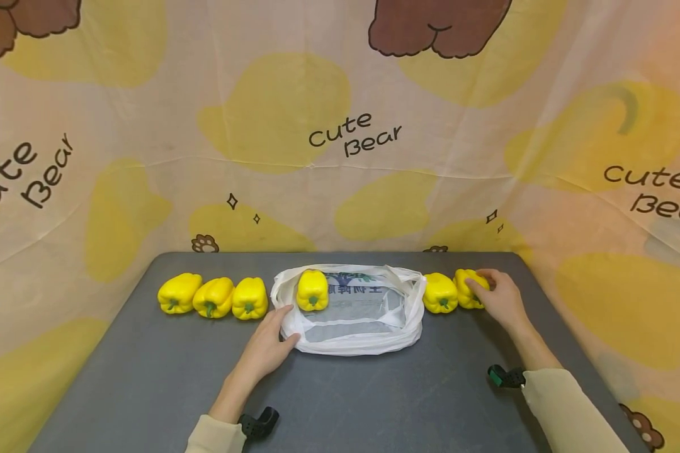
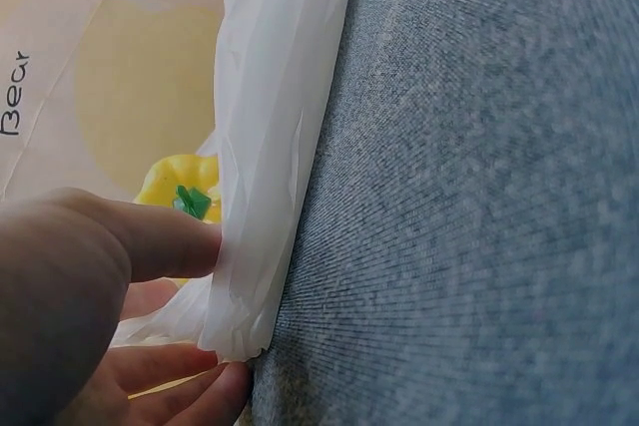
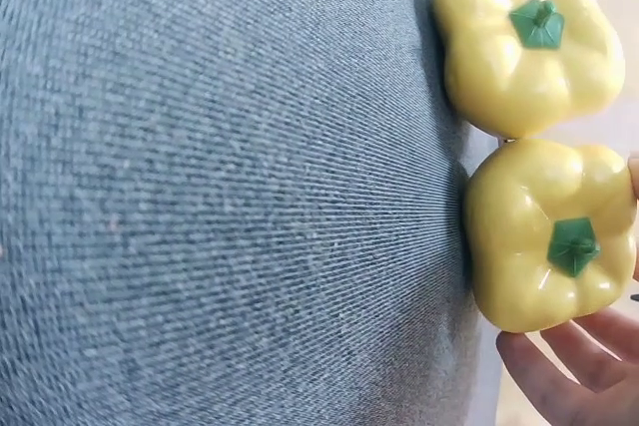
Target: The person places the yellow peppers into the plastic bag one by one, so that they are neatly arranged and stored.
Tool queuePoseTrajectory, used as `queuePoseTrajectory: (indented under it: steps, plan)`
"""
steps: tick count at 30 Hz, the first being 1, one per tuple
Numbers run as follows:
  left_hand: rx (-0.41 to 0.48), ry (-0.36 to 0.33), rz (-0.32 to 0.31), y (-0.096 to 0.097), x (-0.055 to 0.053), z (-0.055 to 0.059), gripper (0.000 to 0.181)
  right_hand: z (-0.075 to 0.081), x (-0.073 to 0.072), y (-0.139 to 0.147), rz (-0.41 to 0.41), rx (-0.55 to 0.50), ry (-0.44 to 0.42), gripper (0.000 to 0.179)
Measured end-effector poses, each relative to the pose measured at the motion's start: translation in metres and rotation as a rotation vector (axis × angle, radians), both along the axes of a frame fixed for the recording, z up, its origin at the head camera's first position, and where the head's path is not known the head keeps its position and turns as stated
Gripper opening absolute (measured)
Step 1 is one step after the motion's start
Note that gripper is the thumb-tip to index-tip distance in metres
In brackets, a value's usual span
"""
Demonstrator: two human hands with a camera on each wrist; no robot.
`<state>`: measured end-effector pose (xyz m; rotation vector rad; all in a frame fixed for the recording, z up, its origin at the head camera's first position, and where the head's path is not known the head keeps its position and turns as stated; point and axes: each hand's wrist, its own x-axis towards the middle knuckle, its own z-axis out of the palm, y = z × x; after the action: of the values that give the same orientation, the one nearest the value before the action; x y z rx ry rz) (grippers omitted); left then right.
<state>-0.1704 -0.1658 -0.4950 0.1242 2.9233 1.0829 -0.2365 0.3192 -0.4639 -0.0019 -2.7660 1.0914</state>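
Observation:
A white plastic bag (image 1: pixel 354 346) lies spread on the table with its mouth open and a yellow bell pepper (image 1: pixel 313 290) inside its left part. My left hand (image 1: pixel 265 345) holds the bag's left edge; in the left wrist view the thumb (image 2: pixel 175 238) lies against the white plastic (image 2: pixel 265 147), fingers partly hidden. At the right, my right hand (image 1: pixel 504 299) grips the outermost yellow bell pepper (image 1: pixel 468 289), thumb and fingers around its top and side. Touching that one, another yellow bell pepper (image 1: pixel 441 293) sits beside the bag. Both show green stems in the right wrist view.
Left of the bag stand three more yellow peppers (image 1: pixel 209 297) in a row. The dark grey table (image 1: pixel 362 402) ends at a patterned cloth backdrop (image 1: pixel 294 189) behind and at the sides. A black wrist device (image 1: pixel 259 423) sits at each sleeve.

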Motion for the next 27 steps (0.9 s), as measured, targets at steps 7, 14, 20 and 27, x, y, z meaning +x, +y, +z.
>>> queuePoseTrajectory:
  steps: [7,14,20,27]
  plan:
    - [0.0,0.008,-0.01,0.0,0.001,0.001,0.063,-0.002,0.002,0.001,0.001,-0.018,-0.034,0.07]
    - [-0.002,0.016,-0.016,-0.001,0.001,0.001,0.063,-0.003,0.003,0.001,-0.006,-0.009,-0.032,0.07]
    - [-0.002,0.011,-0.015,-0.001,0.001,0.001,0.063,0.001,0.003,0.001,-0.015,-0.016,-0.008,0.068]
    - [0.007,0.016,-0.017,-0.001,0.0,0.001,0.062,0.012,0.006,0.0,-0.026,-0.012,0.01,0.068]
